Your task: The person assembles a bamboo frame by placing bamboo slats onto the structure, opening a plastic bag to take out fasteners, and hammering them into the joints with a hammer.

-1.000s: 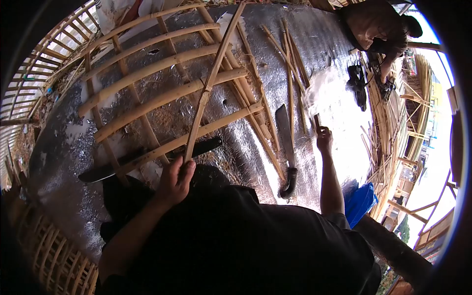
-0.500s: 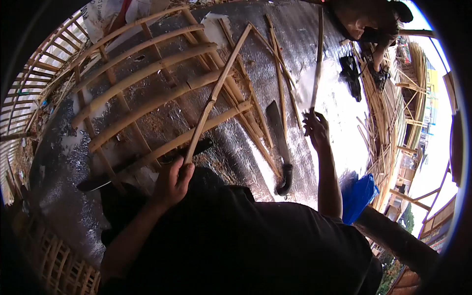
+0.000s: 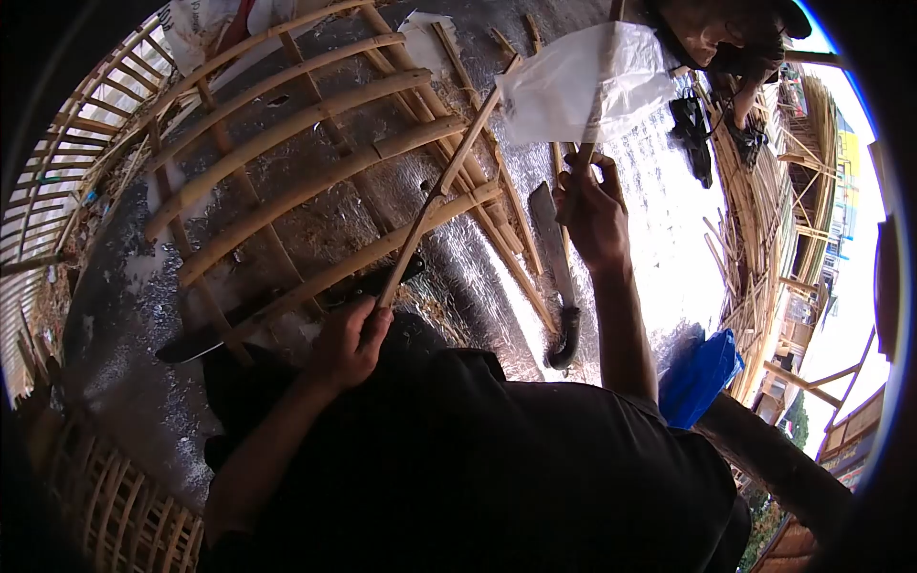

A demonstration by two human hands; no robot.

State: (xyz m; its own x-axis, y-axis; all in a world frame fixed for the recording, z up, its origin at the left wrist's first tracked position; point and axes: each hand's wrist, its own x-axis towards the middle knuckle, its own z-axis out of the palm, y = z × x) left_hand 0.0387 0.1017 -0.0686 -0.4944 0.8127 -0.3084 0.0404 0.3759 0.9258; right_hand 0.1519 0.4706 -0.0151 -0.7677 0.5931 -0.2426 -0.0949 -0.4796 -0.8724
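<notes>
My left hand is closed round the lower end of a bamboo strip, which slants up and to the right over a bamboo lattice. My right hand grips the lower end of another bamboo strip that points away from me. A translucent plastic sheet spreads across this second strip, which shows through it; whether it is attached I cannot tell. Between my hands, a machete with a dark curved handle lies on the shiny ground sheet, left of my right forearm.
The bamboo lattice covers the left side. Beneath its near edge shows another dark blade. A blue plastic bag lies by my right arm. Beyond it are piled bamboo strips. Another person sits at the far right.
My right hand has moved up and slightly left with its strip. The plastic sheet now spreads wide across that strip. The left-hand strip has swung to the right at its far end.
</notes>
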